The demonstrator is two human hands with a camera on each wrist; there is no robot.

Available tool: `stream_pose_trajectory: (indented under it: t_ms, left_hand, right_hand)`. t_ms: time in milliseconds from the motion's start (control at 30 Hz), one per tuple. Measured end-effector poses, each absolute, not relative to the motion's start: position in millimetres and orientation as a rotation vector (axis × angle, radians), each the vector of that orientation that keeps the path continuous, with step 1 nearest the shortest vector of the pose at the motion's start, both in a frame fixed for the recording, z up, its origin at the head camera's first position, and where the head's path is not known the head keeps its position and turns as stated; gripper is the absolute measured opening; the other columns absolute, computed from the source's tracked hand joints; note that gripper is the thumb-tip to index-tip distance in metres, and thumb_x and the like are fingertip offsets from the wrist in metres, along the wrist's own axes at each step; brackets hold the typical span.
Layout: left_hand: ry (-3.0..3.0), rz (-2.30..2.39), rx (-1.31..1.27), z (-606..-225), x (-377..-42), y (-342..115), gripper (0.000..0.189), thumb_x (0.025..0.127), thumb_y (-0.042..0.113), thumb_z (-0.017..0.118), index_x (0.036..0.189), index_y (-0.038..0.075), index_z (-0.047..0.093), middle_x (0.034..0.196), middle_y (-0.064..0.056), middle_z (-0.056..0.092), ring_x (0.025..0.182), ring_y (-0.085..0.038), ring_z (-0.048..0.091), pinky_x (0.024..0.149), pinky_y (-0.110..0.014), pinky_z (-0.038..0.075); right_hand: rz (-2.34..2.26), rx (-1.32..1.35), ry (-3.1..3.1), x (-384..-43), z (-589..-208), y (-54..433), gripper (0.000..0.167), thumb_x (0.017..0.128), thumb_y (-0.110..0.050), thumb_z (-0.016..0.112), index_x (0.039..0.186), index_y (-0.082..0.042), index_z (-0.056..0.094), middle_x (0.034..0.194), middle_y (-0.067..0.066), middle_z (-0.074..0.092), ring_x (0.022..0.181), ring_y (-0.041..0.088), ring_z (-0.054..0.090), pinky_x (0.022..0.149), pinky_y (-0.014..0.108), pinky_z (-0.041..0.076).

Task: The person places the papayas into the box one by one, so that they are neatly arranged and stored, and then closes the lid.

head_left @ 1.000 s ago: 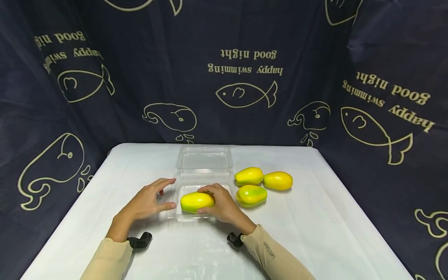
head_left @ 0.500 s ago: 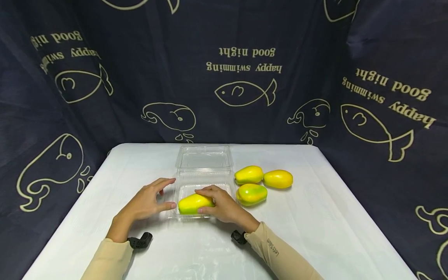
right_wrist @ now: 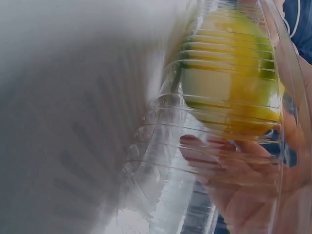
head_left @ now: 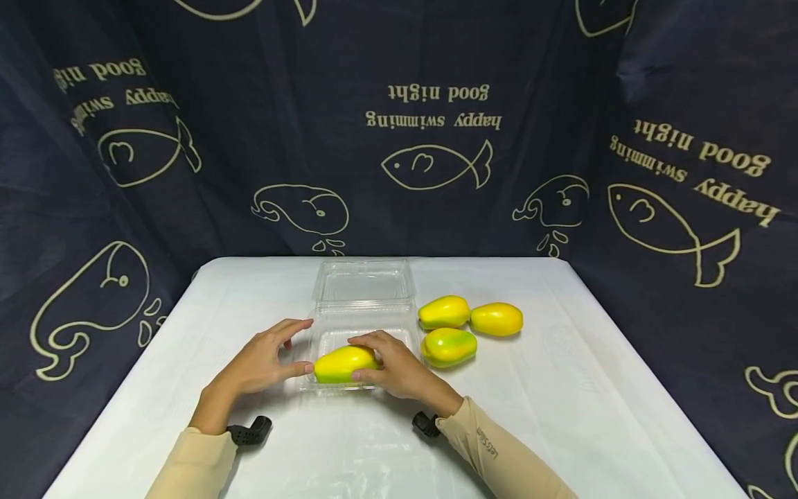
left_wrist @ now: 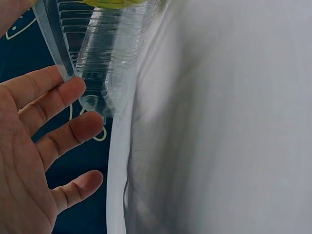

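Observation:
A clear plastic clamshell box (head_left: pixel 333 338) lies on the table with its lid (head_left: pixel 364 283) folded back. Inside its front part is a yellow-green papaya (head_left: pixel 339 364), lying lengthwise and tilted slightly down to the left. My right hand (head_left: pixel 399 367) grips the papaya's right end, thumb in front and fingers over the back. In the right wrist view the papaya (right_wrist: pixel 229 92) and the curled fingers show through the ribbed clear wall. My left hand (head_left: pixel 262 357) is beside the box's left side, thumb and fingers spread; in the left wrist view its fingertips (left_wrist: pixel 75 90) are at the rim.
Right of the box lie three more papayas: one at the back (head_left: pixel 444 312), one farther right (head_left: pixel 497 319) and one in front (head_left: pixel 449 347), close to the box wall. A white cloth (head_left: pixel 592 416) covers the table. Dark printed curtains (head_left: pixel 436 222) stand behind and at both sides.
The gripped papaya has shifted a little left and toward the front inside the box, and my right hand has followed slightly. My left hand has stayed in place.

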State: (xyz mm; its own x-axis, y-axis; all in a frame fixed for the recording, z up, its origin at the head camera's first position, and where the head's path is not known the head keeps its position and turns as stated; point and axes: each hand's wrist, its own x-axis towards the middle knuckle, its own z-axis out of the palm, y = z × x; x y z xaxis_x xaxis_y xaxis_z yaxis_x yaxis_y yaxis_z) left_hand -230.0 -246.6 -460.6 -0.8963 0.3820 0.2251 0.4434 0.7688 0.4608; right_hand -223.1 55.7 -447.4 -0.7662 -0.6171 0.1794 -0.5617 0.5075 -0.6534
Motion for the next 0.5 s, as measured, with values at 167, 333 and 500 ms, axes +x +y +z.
stream_pose_trajectory:
  t_ms: [167, 333, 500]
  left_hand:
    - [-2.843, -0.778, -0.669, -459.9, -229.9, -245.8, 0.083, 0.080, 0.068, 0.071, 0.150, 0.030, 0.046, 0.142, 0.006, 0.055, 0.093, -0.014, 0.055, 0.074, -0.031, 0.044]
    - [-2.839, -0.772, -0.675, -459.5, -229.3, -245.8, 0.083, 0.080, 0.067, 0.072, 0.149, 0.030, 0.047, 0.142, 0.006, 0.055, 0.094, -0.014, 0.055, 0.073, -0.030, 0.044]
    - [-2.837, -0.774, -0.675, -459.3, -228.7, -246.4, 0.083, 0.080, 0.066, 0.073, 0.149, 0.029, 0.047, 0.142, 0.006, 0.055, 0.094, -0.014, 0.055, 0.074, -0.031, 0.044]
  right_hand:
    - [-1.116, -1.047, 2.679, -223.0, -446.6, 57.2, 0.056, 0.092, -0.035, 0.073, 0.142, -0.017, 0.056, 0.137, 0.003, 0.057, 0.113, 0.015, 0.056, 0.090, 0.028, 0.049]
    - [-1.143, -1.035, 2.713, -222.5, -444.7, 59.2, 0.054, 0.093, -0.035, 0.072, 0.142, -0.019, 0.056, 0.137, 0.003, 0.057, 0.119, 0.019, 0.058, 0.094, 0.033, 0.052]
    - [-1.271, -0.993, 2.730, -221.6, -440.2, 66.5, 0.052, 0.092, -0.030, 0.074, 0.140, -0.019, 0.058, 0.135, 0.004, 0.057, 0.125, 0.028, 0.058, 0.095, 0.043, 0.054]
